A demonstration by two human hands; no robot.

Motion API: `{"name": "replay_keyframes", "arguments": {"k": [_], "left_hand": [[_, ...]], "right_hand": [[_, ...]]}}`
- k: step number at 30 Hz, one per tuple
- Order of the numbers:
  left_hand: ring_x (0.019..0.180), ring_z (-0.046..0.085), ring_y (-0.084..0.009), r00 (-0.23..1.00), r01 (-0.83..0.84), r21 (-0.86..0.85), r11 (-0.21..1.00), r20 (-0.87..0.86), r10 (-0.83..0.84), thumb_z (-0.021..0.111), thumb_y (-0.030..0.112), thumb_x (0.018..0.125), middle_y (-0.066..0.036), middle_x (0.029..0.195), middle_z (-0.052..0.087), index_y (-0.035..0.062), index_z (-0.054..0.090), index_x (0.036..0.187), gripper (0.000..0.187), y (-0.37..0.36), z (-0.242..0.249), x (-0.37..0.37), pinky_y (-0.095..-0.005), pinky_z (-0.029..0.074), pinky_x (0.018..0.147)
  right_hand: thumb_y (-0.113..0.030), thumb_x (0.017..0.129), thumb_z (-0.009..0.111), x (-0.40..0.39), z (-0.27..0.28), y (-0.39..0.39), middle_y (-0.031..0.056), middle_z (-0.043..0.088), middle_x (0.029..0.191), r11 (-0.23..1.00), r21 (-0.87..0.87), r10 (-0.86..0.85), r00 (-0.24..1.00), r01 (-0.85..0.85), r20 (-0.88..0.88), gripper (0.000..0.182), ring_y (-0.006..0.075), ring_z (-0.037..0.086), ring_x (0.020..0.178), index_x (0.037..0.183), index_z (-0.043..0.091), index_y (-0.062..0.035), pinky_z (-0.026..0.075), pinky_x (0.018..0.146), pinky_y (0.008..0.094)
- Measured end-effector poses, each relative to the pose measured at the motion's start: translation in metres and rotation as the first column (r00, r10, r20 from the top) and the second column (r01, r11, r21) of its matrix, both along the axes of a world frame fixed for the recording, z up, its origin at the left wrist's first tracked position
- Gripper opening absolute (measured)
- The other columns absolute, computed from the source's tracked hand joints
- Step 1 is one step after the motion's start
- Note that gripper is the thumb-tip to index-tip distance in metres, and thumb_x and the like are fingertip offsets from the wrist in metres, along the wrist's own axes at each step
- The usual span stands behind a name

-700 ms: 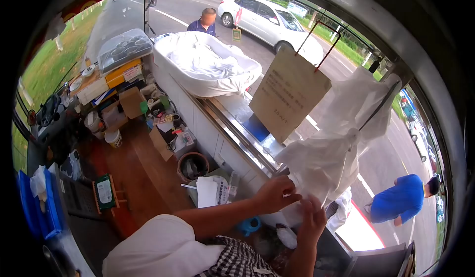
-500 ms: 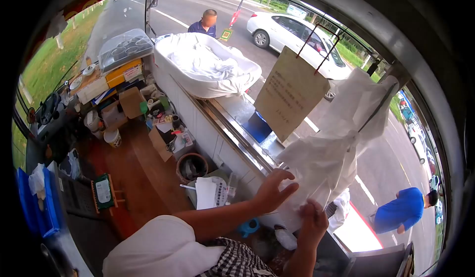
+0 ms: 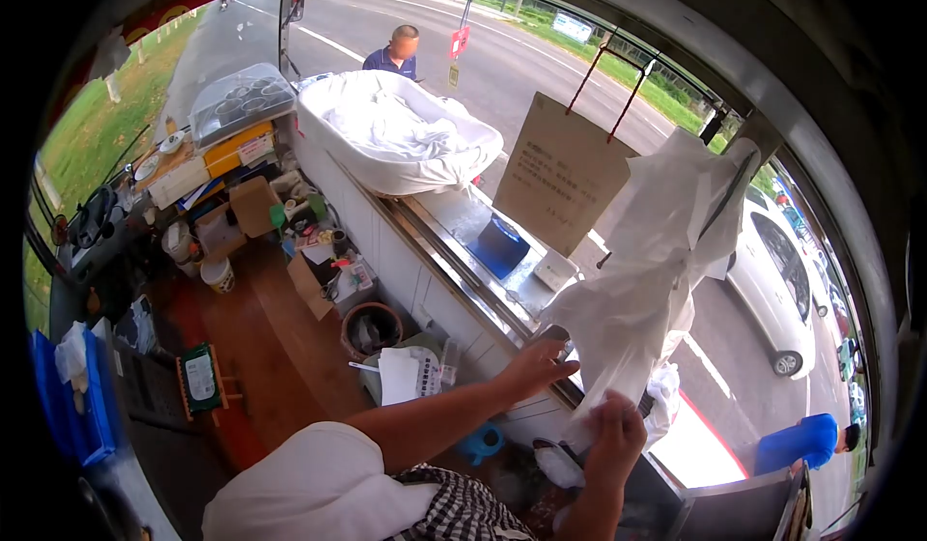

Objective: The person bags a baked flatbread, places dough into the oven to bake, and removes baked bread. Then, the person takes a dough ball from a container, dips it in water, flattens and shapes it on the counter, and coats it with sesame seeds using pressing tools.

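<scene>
White plastic bags (image 3: 657,222) hang in a bunch from a hook at the right of the window opening. My right hand (image 3: 616,427) is closed on the lower end of the bags. To its left my left hand (image 3: 537,367) is held up beside the bags, its fingers apart and nothing seen in them. Behind the bags a handwritten card (image 3: 560,174) hangs on red cords over the metal counter (image 3: 454,227). A blue box (image 3: 499,247) and a small white box (image 3: 555,270) rest on that counter.
A large white tub (image 3: 406,159) with cloth stands on the counter. Outside are a person in dark blue (image 3: 391,53), another in bright blue (image 3: 797,442) and a white car (image 3: 772,290). A brown bin (image 3: 372,330), papers and boxes lie below the counter.
The white car has moved from behind the card to the right. The person in bright blue is lower at the right. My left hand has lowered slightly beside the bags, and the card has swung.
</scene>
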State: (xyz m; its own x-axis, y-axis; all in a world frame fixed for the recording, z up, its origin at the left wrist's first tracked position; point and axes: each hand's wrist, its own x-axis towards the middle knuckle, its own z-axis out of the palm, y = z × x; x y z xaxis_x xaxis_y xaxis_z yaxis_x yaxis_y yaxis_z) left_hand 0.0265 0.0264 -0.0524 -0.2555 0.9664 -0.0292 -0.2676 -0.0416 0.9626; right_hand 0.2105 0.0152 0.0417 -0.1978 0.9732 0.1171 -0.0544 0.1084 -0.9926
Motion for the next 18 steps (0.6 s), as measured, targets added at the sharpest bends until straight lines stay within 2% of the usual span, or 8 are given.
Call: {"name": "replay_keyframes", "arguments": {"k": [2,5,8,11,14,17,18], "left_hand": [[0.124,0.063,-0.0214,0.988,0.065,-0.141,0.988,0.149,-0.043,0.075,0.046,0.096,-0.009,0.131,0.067,0.0023,0.051,0.146,0.070,-0.006,0.013,-0.001,-0.0389,0.048,0.105],[0.133,0.056,-0.0242,0.903,0.320,-0.151,0.935,0.349,-0.253,0.073,0.052,0.096,-0.010,0.141,0.060,0.0063,0.049,0.150,0.075,-0.008,0.013,-0.002,-0.0430,0.046,0.109],[0.137,0.052,-0.0274,0.846,0.443,-0.118,0.888,0.383,-0.371,0.073,0.053,0.096,-0.011,0.149,0.052,0.0094,0.045,0.155,0.079,-0.008,0.007,-0.002,-0.0451,0.042,0.113],[0.142,0.047,-0.0275,0.873,0.386,-0.086,0.918,0.355,-0.334,0.071,0.055,0.097,-0.011,0.154,0.048,0.0094,0.046,0.154,0.077,-0.011,0.007,0.006,-0.0464,0.039,0.115],[0.146,0.043,-0.0284,0.840,0.351,-0.126,0.928,0.481,-0.252,0.069,0.056,0.097,-0.011,0.157,0.046,0.0101,0.048,0.153,0.075,-0.007,-0.001,0.019,-0.0464,0.036,0.118],[0.142,0.049,-0.0264,0.654,0.500,0.016,0.866,0.648,-0.390,0.066,0.055,0.100,-0.011,0.155,0.050,0.0104,0.051,0.151,0.069,-0.004,0.001,0.024,-0.0461,0.040,0.116],[0.139,0.052,-0.0251,0.622,0.516,0.055,0.855,0.661,-0.419,0.065,0.052,0.101,-0.010,0.152,0.053,0.0108,0.052,0.150,0.066,-0.003,0.001,0.027,-0.0450,0.043,0.113]], "right_hand": [[-0.015,0.105,0.064,0.000,0.001,0.000,0.0032,0.068,0.084,0.998,-0.057,0.007,0.998,-0.011,-0.064,0.021,0.0092,0.062,0.070,0.113,0.072,0.0037,0.051,0.067,0.0234],[-0.017,0.106,0.065,0.005,-0.005,0.006,0.0020,0.069,0.086,0.993,-0.112,0.016,0.991,-0.031,-0.135,0.023,0.0084,0.061,0.072,0.114,0.072,0.0024,0.051,0.067,0.0224],[-0.020,0.107,0.064,0.006,-0.005,0.007,0.0002,0.069,0.089,0.986,-0.160,0.008,0.985,-0.036,-0.170,0.025,0.0073,0.060,0.075,0.115,0.073,0.0016,0.050,0.069,0.0216],[-0.022,0.107,0.063,0.007,-0.007,0.011,0.0002,0.069,0.091,0.985,-0.167,0.012,0.981,-0.045,-0.194,0.027,0.0072,0.062,0.076,0.115,0.073,0.0014,0.051,0.071,0.0220],[-0.025,0.108,0.060,0.001,-0.004,0.010,-0.0029,0.062,0.076,0.976,-0.214,-0.004,0.968,-0.051,-0.251,0.029,0.0062,0.058,0.064,0.115,0.071,0.0001,0.048,0.058,0.0215],[-0.024,0.107,0.063,0.008,-0.005,0.011,0.0048,0.073,0.099,0.962,-0.222,0.082,0.942,-0.160,-0.325,0.028,0.0111,0.067,0.085,0.116,0.073,0.0009,0.054,0.077,0.0251],[-0.024,0.107,0.063,0.006,-0.005,0.011,0.0052,0.073,0.101,0.965,-0.212,0.076,0.936,-0.156,-0.342,0.028,0.0116,0.067,0.087,0.116,0.073,0.0010,0.054,0.079,0.0255]]}}
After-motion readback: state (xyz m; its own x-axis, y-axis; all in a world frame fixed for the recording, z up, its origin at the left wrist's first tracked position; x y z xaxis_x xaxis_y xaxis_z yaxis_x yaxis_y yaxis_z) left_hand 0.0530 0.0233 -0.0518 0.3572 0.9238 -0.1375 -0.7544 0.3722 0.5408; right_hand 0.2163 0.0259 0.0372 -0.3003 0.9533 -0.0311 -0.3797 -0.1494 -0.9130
